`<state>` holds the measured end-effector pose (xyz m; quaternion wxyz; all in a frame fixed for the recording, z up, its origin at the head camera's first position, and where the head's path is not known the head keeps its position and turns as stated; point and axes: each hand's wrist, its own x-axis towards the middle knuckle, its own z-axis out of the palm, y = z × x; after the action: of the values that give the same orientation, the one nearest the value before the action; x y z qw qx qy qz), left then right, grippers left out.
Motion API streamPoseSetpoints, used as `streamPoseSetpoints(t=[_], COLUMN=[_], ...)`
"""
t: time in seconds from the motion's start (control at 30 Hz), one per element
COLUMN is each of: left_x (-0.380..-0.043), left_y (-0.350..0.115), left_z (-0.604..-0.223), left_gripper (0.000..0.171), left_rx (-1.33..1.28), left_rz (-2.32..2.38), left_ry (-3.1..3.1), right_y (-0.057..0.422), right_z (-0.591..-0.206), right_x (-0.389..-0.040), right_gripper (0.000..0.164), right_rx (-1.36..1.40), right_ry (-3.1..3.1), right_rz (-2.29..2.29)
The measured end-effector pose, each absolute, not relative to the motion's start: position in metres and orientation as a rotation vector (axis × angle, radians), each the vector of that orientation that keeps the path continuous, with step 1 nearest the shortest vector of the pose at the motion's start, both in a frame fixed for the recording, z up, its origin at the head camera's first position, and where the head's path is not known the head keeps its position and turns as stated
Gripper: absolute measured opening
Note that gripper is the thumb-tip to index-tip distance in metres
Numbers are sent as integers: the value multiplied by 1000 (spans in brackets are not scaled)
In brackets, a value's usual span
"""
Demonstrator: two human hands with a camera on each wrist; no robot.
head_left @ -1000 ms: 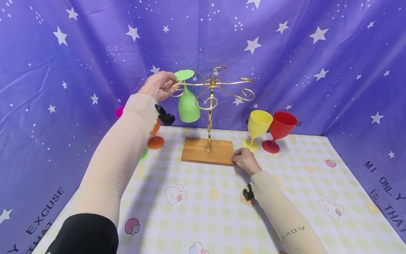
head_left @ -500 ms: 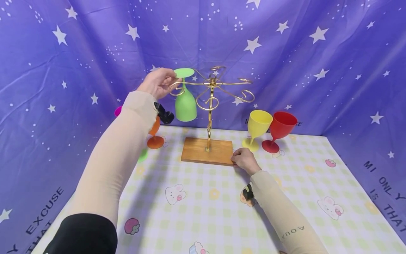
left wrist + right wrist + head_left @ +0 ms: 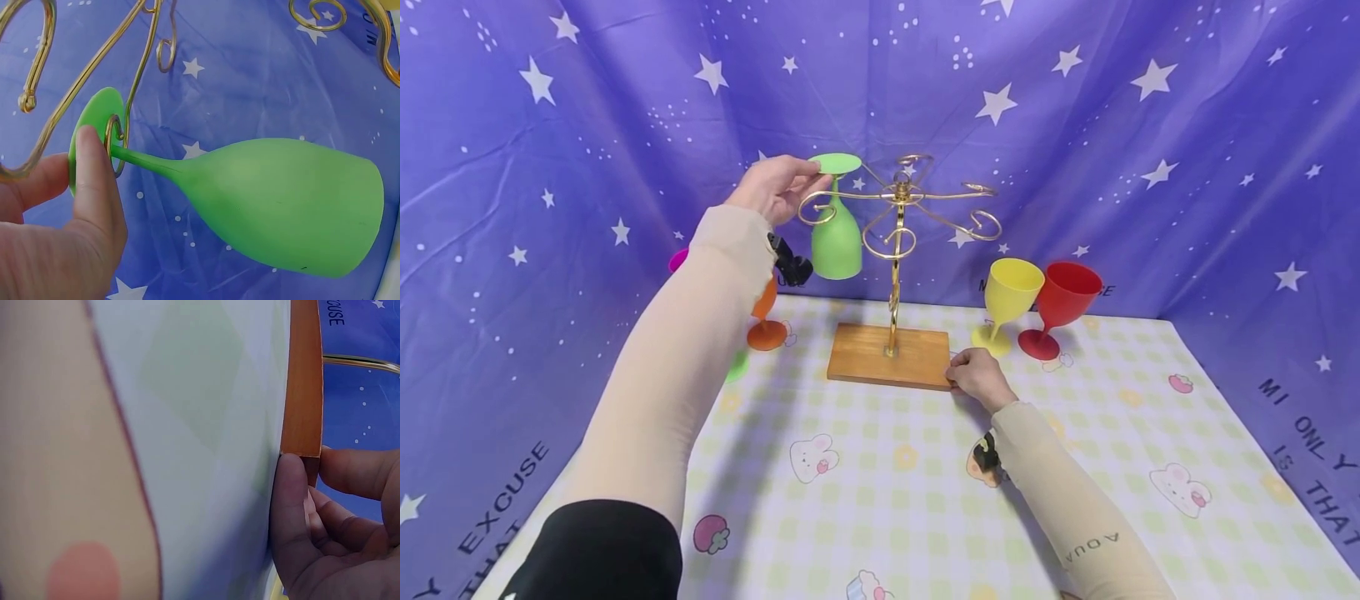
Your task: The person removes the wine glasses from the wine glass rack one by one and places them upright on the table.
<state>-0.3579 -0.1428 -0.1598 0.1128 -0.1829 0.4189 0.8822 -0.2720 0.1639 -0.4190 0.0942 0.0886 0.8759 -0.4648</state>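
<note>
My left hand (image 3: 775, 190) pinches the round foot of a green goblet (image 3: 837, 242), which hangs upside down at the left of a gold rack. In the left wrist view the goblet's stem (image 3: 150, 160) passes through a curled hook (image 3: 112, 140) of the rack, right under the foot. The rack (image 3: 901, 193) has several curled gold arms on a post rising from a wooden base (image 3: 865, 354). At the base's right front corner my right hand (image 3: 979, 377) grips the wood, thumb and fingers on either side of its edge in the right wrist view.
A yellow goblet (image 3: 1011, 287) and a red goblet (image 3: 1067, 296) stand upright right of the rack. Behind my left arm are an orange goblet (image 3: 766, 333), part of a magenta one (image 3: 678, 260) and a green foot (image 3: 737, 365). A starry purple curtain (image 3: 1120, 167) surrounds the checked table.
The green goblet has risen slightly with my left hand, its bowl shifting a little left. My right hand stays on the base, and the rack stands in the same place.
</note>
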Motion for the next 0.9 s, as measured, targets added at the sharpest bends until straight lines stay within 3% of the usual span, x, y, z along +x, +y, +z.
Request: streamPoseSetpoints(t=[0.53,0.9], left_x=[-364,-364], left_y=[-131,-129], left_z=[-140,-137], left_gripper=[29,32], left_rx=[-619,-646], left_rz=[2531,2495], left_ry=[1434,1492], right_y=[165,166], right_z=[-419,-419], right_x=[-272,-275], right_gripper=[16,15], right_rx=[249,270], right_ry=[2599,2600], right_rz=[-1379,-1342])
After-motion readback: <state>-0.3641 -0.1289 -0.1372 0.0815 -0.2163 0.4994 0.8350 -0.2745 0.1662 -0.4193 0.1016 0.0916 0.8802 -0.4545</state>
